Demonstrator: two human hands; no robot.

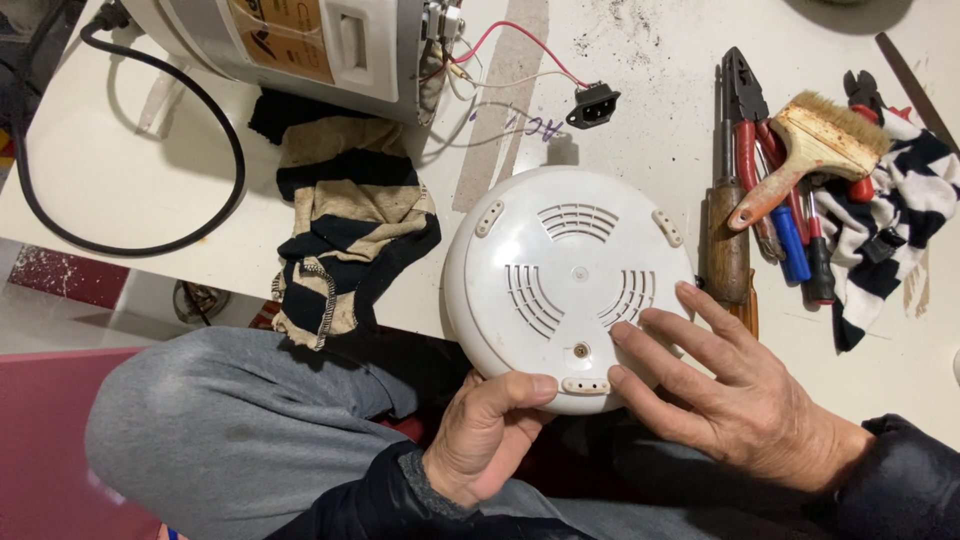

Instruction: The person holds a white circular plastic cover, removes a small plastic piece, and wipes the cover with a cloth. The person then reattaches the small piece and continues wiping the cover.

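A round white plastic base cover (pixel 565 270) with vent slots and small feet lies flat at the table's near edge. My left hand (pixel 482 432) grips its near rim from below, thumb on top by a foot. My right hand (pixel 722 392) rests on the cover's right side with fingers spread flat. Behind it lies an opened white appliance body (pixel 290 40) on its side, with red and white wires running to a loose black power socket (pixel 592 105).
A striped black and tan rag (pixel 345 225) hangs over the table edge at left. At right lie a wooden-handled tool (pixel 727 250), pliers (pixel 752 120), screwdrivers (pixel 800 245), a paintbrush (pixel 815 150) and a striped cloth (pixel 900 215). A black cord (pixel 215 120) loops at left.
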